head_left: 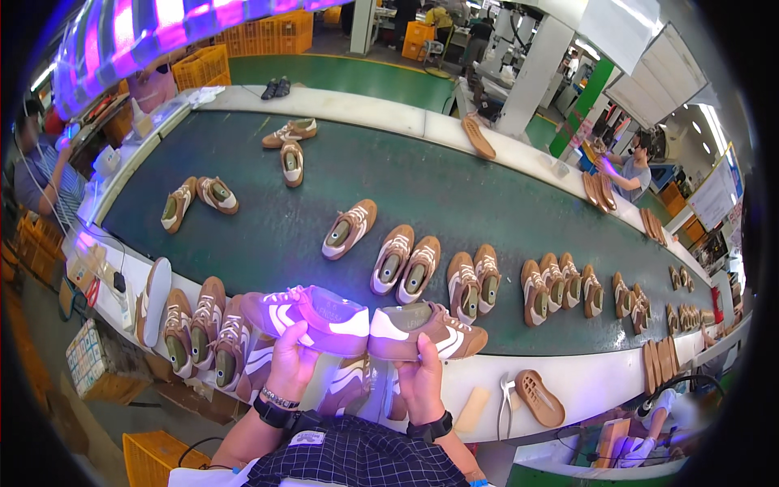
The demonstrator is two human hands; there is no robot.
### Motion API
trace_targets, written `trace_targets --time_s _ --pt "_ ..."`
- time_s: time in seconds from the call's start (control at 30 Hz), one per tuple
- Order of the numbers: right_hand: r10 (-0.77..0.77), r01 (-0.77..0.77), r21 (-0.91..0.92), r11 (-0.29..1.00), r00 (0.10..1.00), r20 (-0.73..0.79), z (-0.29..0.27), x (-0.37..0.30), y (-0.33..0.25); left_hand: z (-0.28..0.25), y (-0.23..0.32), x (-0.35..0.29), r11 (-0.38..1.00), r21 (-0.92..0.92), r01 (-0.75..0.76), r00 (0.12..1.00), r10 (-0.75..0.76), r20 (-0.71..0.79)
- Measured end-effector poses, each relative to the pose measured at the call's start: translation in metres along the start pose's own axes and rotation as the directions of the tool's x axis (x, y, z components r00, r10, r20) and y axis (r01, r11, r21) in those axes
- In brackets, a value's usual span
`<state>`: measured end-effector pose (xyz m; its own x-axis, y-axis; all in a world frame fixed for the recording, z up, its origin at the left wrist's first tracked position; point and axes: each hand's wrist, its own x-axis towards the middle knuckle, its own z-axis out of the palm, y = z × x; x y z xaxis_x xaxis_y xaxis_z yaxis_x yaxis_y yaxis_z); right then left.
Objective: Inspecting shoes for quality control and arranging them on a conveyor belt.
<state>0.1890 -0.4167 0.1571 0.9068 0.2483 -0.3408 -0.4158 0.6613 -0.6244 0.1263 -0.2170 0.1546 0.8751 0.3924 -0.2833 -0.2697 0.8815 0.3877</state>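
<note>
In my left hand (292, 363) is a brown and white sneaker (312, 319), lit purple, its toe pointing left. My right hand (423, 381) grips a matching sneaker (428, 331) with its toe to the right. The two white heels meet, or nearly meet, in front of me. Both thumbs press on the near sides of the shoes, while the fingers underneath are mostly hidden. Below the held pair, more sneakers (345, 385) stand close to my body, partly covered by my hands and wrists.
Pairs of sneakers (406, 264) stand along the green conveyor belt (268, 235). Several more (207, 321) line the white ledge at left. To my right lie pliers (505, 406) and a brown sole (540, 399). A co-worker (633, 170) sits across the belt; a purple-lit striped cover (162, 36) hangs overhead.
</note>
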Motion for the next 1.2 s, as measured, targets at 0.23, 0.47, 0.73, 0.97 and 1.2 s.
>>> trace_targets --time_s 0.23,0.47,0.73,0.97,1.2 --pt "-0.084 0.085 -0.044 0.995 0.996 0.02 0.011 -0.01 -0.009 0.006 0.009 -0.006 0.995 0.076 -0.062 0.995 0.056 0.077" --pt "-0.148 0.153 -0.107 0.982 0.987 0.056 0.024 -0.021 -0.024 0.033 0.022 -0.019 0.973 0.177 -0.148 0.979 0.119 0.168" --pt "-0.152 0.172 -0.173 0.97 0.981 0.12 0.023 -0.024 -0.03 0.038 0.026 -0.025 0.944 0.267 -0.194 0.976 0.158 0.151" --pt "0.144 -0.057 -0.252 0.966 0.929 0.34 0.0 -0.018 -0.048 0.011 0.027 -0.013 0.95 0.313 -0.014 0.943 -0.092 0.321" --pt "0.326 -0.302 -0.122 0.945 0.871 0.367 -0.036 -0.006 -0.007 0.01 0.016 -0.021 0.92 0.364 0.143 0.926 -0.254 0.278"
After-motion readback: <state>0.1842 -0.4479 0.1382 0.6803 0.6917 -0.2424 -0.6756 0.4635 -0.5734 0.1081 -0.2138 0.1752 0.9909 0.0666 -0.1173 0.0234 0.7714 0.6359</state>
